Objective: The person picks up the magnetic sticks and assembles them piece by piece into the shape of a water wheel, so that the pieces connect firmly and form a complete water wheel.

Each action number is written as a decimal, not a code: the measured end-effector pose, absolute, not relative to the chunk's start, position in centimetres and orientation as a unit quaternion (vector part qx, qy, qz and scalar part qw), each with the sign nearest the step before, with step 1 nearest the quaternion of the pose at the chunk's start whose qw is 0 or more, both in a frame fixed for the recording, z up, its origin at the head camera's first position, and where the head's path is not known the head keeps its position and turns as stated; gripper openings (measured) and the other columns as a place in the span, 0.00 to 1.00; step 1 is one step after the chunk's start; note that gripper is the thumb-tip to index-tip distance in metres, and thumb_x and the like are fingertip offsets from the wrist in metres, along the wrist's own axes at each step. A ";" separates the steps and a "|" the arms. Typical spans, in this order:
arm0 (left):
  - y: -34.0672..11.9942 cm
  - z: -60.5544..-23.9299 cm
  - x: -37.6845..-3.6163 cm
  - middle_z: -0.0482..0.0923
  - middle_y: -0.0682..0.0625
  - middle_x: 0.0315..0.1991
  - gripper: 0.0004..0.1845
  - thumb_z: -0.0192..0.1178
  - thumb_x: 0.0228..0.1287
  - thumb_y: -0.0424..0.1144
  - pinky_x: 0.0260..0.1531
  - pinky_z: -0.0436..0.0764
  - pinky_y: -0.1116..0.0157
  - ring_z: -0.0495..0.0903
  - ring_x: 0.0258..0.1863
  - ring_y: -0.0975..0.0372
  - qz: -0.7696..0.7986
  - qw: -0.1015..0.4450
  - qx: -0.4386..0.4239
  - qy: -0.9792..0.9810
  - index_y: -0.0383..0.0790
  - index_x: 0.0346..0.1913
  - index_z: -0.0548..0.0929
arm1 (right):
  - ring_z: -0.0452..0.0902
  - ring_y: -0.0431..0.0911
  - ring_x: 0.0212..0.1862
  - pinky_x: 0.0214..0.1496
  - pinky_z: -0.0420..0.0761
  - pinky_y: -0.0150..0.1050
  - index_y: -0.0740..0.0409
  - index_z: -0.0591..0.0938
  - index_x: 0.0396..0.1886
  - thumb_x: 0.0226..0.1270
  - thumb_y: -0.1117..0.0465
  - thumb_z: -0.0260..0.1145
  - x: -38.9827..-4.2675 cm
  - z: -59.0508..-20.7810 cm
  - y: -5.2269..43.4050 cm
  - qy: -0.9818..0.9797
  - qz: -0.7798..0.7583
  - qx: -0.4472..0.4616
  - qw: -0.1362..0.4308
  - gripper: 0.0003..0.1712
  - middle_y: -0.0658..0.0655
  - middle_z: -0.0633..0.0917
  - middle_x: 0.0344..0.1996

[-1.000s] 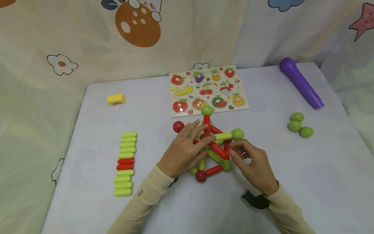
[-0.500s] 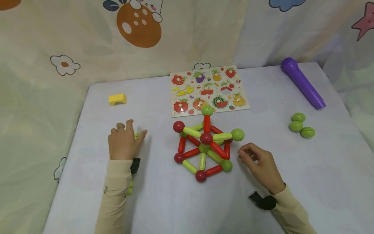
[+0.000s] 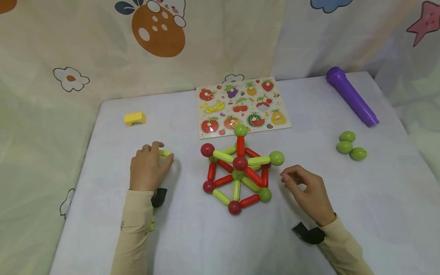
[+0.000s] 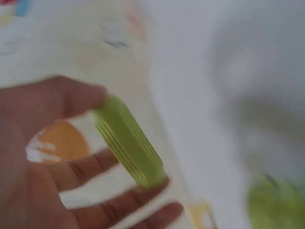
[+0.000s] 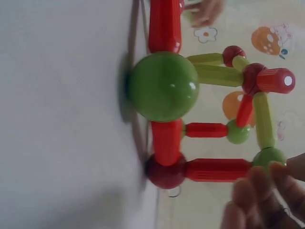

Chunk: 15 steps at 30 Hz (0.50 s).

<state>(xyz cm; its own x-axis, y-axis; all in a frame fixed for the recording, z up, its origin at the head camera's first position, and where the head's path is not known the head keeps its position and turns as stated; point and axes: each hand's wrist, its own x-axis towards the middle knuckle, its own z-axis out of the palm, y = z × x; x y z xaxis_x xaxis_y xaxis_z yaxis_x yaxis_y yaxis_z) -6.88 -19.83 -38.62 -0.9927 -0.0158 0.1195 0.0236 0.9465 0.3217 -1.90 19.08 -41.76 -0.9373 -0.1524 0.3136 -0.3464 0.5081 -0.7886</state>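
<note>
Left hand (image 3: 149, 168) at nine o'clock of the stick-and-ball frame (image 3: 238, 172), pinching a green stick (image 4: 128, 141) between thumb and fingers above the bench (image 3: 192, 236). Right hand (image 3: 304, 189) at three o'clock, loosely curled, holding nothing, just beside the frame. Best carried level, end-on to a ball, with the frame steadied against tipping.

A light green stick (image 4: 127, 141) is held in the left grip (image 3: 148, 168). The ball-and-stick frame (image 3: 239, 171) is made up of red and light green sticks joined by dark red and green balls. The desk (image 3: 192, 236) is covered in pale lilac. A yellow block (image 3: 135, 118), a purple tube (image 3: 351, 96) and three green balls (image 3: 350, 146) are seen, beside a fruit-patterned puzzle board (image 3: 241, 105).
</note>
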 end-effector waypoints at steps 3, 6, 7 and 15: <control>-16.9 -36.0 -5.4 0.78 0.43 0.45 0.21 0.61 0.64 0.46 0.43 0.76 0.50 0.77 0.44 0.50 -0.317 -0.004 -0.103 -0.943 0.40 0.56 0.73 | 0.75 0.34 0.30 0.38 0.75 0.22 0.62 0.82 0.37 0.58 0.73 0.67 -1.6 -40.7 18.4 -0.830 0.491 0.203 0.169 0.08 0.51 0.83 0.29; -13.7 -34.2 -3.4 0.77 0.52 0.46 0.22 0.62 0.64 0.43 0.49 0.76 0.54 0.76 0.47 0.60 -0.463 -0.108 -0.190 -0.859 0.47 0.58 0.68 | 0.75 0.37 0.32 0.38 0.76 0.23 0.65 0.82 0.39 0.64 0.64 0.66 -0.9 -39.4 16.9 -0.790 0.503 0.282 0.208 0.08 0.55 0.82 0.31; -12.6 -33.9 -2.7 0.77 0.54 0.46 0.22 0.62 0.64 0.43 0.49 0.77 0.56 0.76 0.46 0.62 -0.493 -0.137 -0.216 -0.831 0.48 0.58 0.67 | 0.75 0.38 0.33 0.37 0.76 0.24 0.66 0.82 0.40 0.65 0.60 0.65 -0.7 -39.0 16.3 -0.776 0.504 0.312 0.215 0.12 0.57 0.82 0.33; -7.6 -34.1 -0.8 0.78 0.58 0.45 0.28 0.62 0.65 0.44 0.42 0.79 0.66 0.77 0.44 0.68 -0.563 -0.208 -0.313 -0.736 0.48 0.63 0.62 | 0.80 0.45 0.38 0.46 0.79 0.27 0.70 0.82 0.43 0.66 0.58 0.65 0.6 -37.7 13.6 -0.719 0.490 0.435 0.231 0.17 0.62 0.83 0.38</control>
